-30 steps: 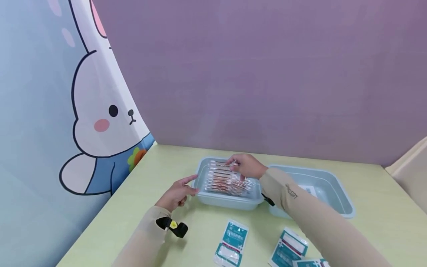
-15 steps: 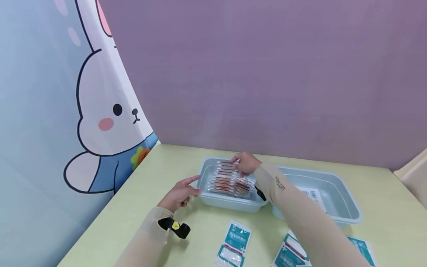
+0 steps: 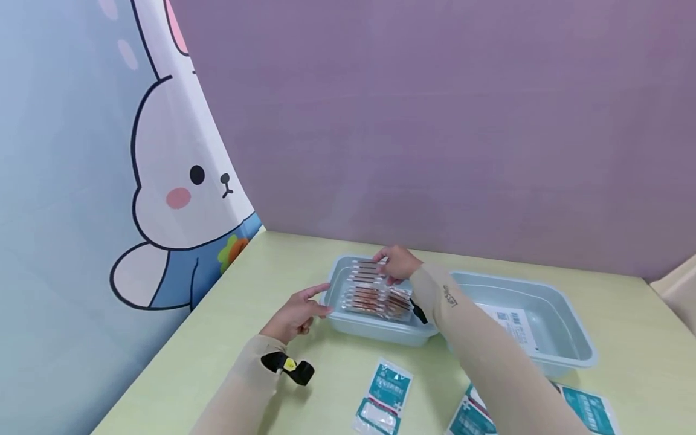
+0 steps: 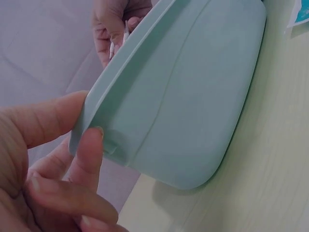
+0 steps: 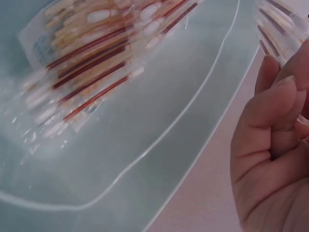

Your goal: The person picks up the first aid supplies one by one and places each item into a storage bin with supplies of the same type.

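Observation:
A pale blue-green plastic basin (image 3: pixel 375 329) stands on the table, with several clear packs of brown-stemmed cotton swabs (image 5: pixel 96 87) lying inside. At its left end, my left hand (image 3: pixel 293 311) pinches the rim (image 4: pixel 120 63) between thumb and finger. Over the far side of the basin, my right hand (image 3: pixel 399 266) grips one pack of swabs (image 5: pixel 280 24) by its end, above the others. In the right wrist view this pack is cut off by the frame edge. The right hand (image 4: pixel 113 21) partly shows behind the rim in the left wrist view.
A second basin (image 3: pixel 565 326) on the right has a white printed label (image 3: pixel 513 326) in it. Teal-and-white sachets lie near the front: one in the middle (image 3: pixel 385 396), others (image 3: pixel 589 411) partly under the right sleeve. A purple backdrop (image 3: pixel 435 121) rises behind the table.
The head view has shifted a little. My right hand, with the swab pack, has moved slightly left over the basin, and its forearm uncovers more of the label. The left hand keeps its hold.

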Tool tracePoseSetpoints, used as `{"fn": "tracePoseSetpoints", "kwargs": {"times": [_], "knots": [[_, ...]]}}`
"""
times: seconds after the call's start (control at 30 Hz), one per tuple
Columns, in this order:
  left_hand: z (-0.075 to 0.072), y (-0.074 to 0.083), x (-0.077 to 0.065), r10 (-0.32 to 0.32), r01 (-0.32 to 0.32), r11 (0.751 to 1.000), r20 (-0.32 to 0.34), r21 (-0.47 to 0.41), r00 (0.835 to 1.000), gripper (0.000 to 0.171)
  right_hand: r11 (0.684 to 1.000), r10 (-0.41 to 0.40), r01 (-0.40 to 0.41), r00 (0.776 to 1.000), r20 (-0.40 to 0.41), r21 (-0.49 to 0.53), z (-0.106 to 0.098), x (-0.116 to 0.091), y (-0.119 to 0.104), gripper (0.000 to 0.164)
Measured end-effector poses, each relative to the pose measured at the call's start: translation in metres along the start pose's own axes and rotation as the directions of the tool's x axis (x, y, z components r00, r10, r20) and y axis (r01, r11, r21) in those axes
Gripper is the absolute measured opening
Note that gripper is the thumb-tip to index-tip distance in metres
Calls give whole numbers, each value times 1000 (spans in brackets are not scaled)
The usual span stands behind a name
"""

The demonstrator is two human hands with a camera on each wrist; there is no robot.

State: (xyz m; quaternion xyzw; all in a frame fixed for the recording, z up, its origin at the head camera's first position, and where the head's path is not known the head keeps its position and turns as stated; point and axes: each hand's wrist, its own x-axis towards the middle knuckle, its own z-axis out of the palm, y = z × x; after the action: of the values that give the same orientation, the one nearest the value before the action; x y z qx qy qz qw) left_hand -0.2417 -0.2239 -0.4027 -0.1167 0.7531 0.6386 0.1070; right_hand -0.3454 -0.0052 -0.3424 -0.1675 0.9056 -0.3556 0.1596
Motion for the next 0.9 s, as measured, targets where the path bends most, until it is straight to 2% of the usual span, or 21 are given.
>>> {"fn": "tracePoseSetpoints", "kwargs": {"times": [0.17, 0.27, 0.43, 0.67, 0.9], "knots": [[1, 1, 3, -10, 10, 1000, -2, 6, 1000, 52, 997, 70, -70, 998, 5, 8, 4, -1, -5, 27], [0, 1, 2, -8, 8, 1000, -1, 7, 1000, 53, 992, 112, -113, 993, 22, 48, 7, -1, -6, 26], [-2, 1, -2, 13, -13, 1000, 14, -5, 1000, 55, 984, 155, -156, 988, 26, 87, 14, 8, 1, 28], [-3, -1, -3, 15, -15, 1000, 17, 4, 1000, 56, 983, 177, -179, 984, 35, 47, 23, 16, 13, 25], [-3, 0, -1, 4, -4, 1000, 21, 16, 1000, 55, 985, 168, -170, 985, 44, 35, 21, 9, 6, 29]]}}
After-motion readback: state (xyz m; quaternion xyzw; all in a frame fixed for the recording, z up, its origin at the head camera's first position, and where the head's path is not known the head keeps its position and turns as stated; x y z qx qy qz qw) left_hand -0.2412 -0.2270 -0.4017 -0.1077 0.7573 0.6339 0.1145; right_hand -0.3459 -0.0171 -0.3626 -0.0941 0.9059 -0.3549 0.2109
